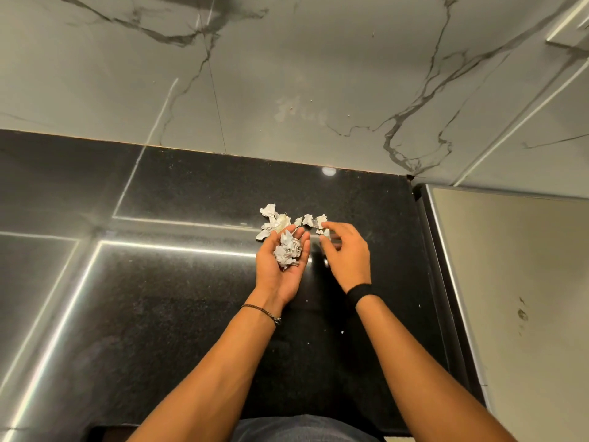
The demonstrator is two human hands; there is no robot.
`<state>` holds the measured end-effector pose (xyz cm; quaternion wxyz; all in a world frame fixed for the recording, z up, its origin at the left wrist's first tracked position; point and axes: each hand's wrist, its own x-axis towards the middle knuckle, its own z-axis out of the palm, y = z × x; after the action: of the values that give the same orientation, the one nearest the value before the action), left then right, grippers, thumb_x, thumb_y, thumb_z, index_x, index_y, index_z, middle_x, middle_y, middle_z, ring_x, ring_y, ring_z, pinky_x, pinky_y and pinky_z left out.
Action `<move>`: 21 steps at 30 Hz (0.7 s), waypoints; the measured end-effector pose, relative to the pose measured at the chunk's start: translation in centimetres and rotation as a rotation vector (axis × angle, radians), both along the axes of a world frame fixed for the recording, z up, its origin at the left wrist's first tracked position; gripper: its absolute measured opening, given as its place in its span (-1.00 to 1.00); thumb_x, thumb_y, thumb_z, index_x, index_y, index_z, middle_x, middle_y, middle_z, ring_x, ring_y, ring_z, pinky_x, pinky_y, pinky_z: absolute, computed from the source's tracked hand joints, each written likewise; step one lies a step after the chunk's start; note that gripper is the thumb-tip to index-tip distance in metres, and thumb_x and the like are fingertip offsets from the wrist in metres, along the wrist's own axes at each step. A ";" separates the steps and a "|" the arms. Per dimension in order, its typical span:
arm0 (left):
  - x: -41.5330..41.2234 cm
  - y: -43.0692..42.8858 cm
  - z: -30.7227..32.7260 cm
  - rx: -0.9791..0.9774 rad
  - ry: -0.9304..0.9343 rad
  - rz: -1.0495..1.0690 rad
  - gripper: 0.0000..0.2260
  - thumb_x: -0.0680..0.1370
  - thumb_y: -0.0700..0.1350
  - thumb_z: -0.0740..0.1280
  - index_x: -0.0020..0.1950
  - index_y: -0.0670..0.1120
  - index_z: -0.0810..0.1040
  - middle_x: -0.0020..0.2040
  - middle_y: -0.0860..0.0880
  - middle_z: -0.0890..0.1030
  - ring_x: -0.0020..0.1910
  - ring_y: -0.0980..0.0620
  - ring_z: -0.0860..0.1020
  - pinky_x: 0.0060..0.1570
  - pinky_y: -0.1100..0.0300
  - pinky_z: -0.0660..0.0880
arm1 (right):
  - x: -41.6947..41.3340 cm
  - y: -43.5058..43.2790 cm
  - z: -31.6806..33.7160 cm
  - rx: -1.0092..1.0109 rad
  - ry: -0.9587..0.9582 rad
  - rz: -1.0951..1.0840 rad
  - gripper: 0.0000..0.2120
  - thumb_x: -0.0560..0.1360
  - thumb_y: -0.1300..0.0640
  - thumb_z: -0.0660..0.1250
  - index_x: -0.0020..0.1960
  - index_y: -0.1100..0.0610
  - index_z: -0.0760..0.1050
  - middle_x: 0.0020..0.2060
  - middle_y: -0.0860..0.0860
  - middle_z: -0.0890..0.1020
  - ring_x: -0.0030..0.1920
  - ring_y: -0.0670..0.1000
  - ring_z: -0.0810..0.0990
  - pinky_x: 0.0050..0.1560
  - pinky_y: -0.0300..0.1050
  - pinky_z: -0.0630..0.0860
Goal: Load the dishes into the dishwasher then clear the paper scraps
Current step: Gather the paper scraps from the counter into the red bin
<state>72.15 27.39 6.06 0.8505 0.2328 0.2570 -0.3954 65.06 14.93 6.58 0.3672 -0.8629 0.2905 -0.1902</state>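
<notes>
The left hand (pixel 280 283) lies palm up just above the bench, fingers nearly straight and only lightly cupped, so it acts as a tray for the wad of crumpled white paper scraps (pixel 288 250) piled on it. It carries them and does not clench them, which leaves room for more. A thin dark beaded bracelet (pixel 259 311) circles that wrist.

The right hand (pixel 345 253), with a black wristband (pixel 358 291), reaches palm down with its fingers curled toward a few small torn white paper bits (pixel 320 231) lying just beside the fingertips. Motion blur hides whether it has pinched one or holds nothing.

A larger cluster of loose white scraps (pixel 271 223) lies on the polished black speckled stone bench (pixel 191 298), touching the left fingertips, well placed to be swept into the waiting palm. Tiny white crumbs (pixel 342 331) dot the bench nearer the person.

Behind rises a grey dark-veined marble wall (pixel 287 74); a pale cabinet panel (pixel 510 282) stands at the right. No dishwasher or dishes show, so the scrap-clearing part looks under way, roughly half gathered.
</notes>
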 end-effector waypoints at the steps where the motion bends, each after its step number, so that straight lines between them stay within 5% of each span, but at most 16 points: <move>1: 0.0 0.2 -0.1 0.010 -0.002 0.004 -0.69 0.67 -0.05 0.25 0.24 -0.24 0.61 0.20 -0.21 0.67 0.24 -0.15 0.63 0.21 0.02 0.57 | 0.5 -0.6 -0.7 -0.076 0.083 0.052 -0.71 0.55 0.19 0.41 0.27 0.08 0.62 0.16 -0.02 0.61 0.13 0.01 0.59 0.16 0.00 0.59; 8: 0.5 0.9 -0.3 0.085 -0.051 -0.015 -0.69 0.68 -0.04 0.25 0.24 -0.23 0.61 0.17 -0.21 0.68 0.17 -0.14 0.66 0.17 0.03 0.58 | 0.7 -1.1 -1.6 -0.391 0.328 0.222 -0.83 0.61 0.18 0.31 0.06 0.16 0.67 0.01 0.07 0.64 0.05 0.13 0.57 0.08 0.01 0.50; 13: 0.0 0.1 -0.5 0.126 -0.096 -0.040 -0.70 0.69 -0.03 0.25 0.21 -0.23 0.61 0.14 -0.21 0.68 0.13 -0.12 0.67 0.16 0.05 0.59 | -2.1 0.2 0.5 0.105 0.042 -0.040 -0.89 0.52 0.18 0.47 0.03 0.05 0.71 -0.06 -0.12 0.71 -0.02 -0.16 0.66 0.12 -0.17 0.59; 16: -0.4 -0.9 -0.5 0.105 -0.098 -0.053 -0.71 0.68 -0.02 0.23 0.17 -0.20 0.62 0.11 -0.19 0.67 0.05 -0.07 0.67 0.19 0.04 0.58 | -2.4 2.1 3.0 0.276 -0.092 0.101 -0.86 0.51 0.22 0.49 0.05 0.09 0.72 -0.05 -0.11 0.74 0.01 -0.18 0.68 0.13 -0.27 0.58; 21: -0.4 -1.7 0.0 -0.015 -0.016 -0.042 -0.71 0.67 -0.03 0.21 0.13 -0.17 0.65 0.14 -0.17 0.67 0.13 -0.11 0.65 0.39 -0.05 0.46 | -1.7 3.0 4.2 0.067 -0.106 0.222 -0.85 0.58 0.08 0.36 0.12 -0.01 0.65 -0.04 -0.14 0.72 -0.03 -0.12 0.70 0.04 -0.05 0.63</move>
<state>71.75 25.64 6.11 0.8459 0.2348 0.2420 -0.4133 63.39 17.97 10.79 0.4296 -0.8656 0.1797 -0.1840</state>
